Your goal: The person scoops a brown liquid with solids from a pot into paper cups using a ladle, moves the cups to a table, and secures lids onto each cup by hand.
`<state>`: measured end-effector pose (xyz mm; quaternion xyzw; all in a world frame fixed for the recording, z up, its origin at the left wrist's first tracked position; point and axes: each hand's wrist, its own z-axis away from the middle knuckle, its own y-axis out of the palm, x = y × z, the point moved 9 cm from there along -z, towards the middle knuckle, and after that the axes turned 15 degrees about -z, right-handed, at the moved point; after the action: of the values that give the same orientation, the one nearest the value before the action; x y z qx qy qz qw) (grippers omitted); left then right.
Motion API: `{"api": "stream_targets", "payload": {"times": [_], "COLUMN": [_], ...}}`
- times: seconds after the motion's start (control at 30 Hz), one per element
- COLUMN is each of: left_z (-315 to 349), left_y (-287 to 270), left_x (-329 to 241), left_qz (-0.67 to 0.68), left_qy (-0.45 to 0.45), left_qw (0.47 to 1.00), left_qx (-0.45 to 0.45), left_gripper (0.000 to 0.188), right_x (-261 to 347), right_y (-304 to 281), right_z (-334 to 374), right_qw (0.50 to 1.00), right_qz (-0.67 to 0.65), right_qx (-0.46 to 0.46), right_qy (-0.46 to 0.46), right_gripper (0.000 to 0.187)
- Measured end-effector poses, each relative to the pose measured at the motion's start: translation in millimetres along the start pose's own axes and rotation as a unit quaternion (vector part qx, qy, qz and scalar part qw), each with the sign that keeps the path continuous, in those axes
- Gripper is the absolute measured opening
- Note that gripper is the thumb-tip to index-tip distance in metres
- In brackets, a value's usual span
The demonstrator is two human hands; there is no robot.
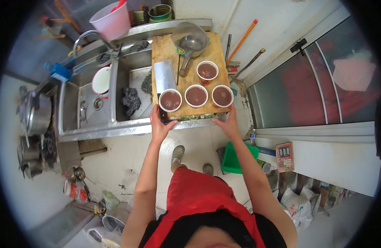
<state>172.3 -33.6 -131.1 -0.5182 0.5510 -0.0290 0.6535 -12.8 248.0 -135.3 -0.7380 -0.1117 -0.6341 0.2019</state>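
A wooden cutting board [186, 108] lies across the right side of the sink. My left hand [160, 126] is at its near left corner, thumb along the front edge and fingers up the side. At the near right corner, my right hand [229, 125] takes a matching hold; some fingertips are hidden. White cups of reddish-brown liquid stand on the board: a left one [170, 100], a middle one [196, 96], a right one [222, 96] and one farther back [207, 70]. A metal ladle [191, 45] rests in a bowl-like vessel behind them. A silvery rectangular piece [164, 76] lies at left.
The double steel sink [85, 133] holds a white bowl [101, 79] and a dark crumpled cloth [131, 101]. A pink bucket [110, 21] stands behind the faucet. A green bin [240, 158] is on the floor at right, near a sliding glass door [294, 82]. Pots [37, 111] line the left wall.
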Motion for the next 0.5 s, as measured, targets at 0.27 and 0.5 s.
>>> {"api": "stream_targets", "payload": {"times": [0.27, 0.5], "left_z": [-59.2, -62.3], "left_y": [36.1, 67.6], "left_x": [8.2, 46.2], "left_qz": [-0.021, 0.129], "left_qy": [0.096, 0.024], "left_qw": [0.992, 0.977], "left_qx": [0.084, 0.166], "left_gripper": [0.111, 0.086], "right_x": [-62.3, -71.8], "right_y": [20.9, 16.7], "right_z": [-21.5, -18.0], "right_qw": [0.984, 0.973], "right_qz": [-0.078, -0.058], "right_qx": [-0.143, -0.203], "right_qy": [0.071, 0.092], "right_gripper": [0.039, 0.044]}}
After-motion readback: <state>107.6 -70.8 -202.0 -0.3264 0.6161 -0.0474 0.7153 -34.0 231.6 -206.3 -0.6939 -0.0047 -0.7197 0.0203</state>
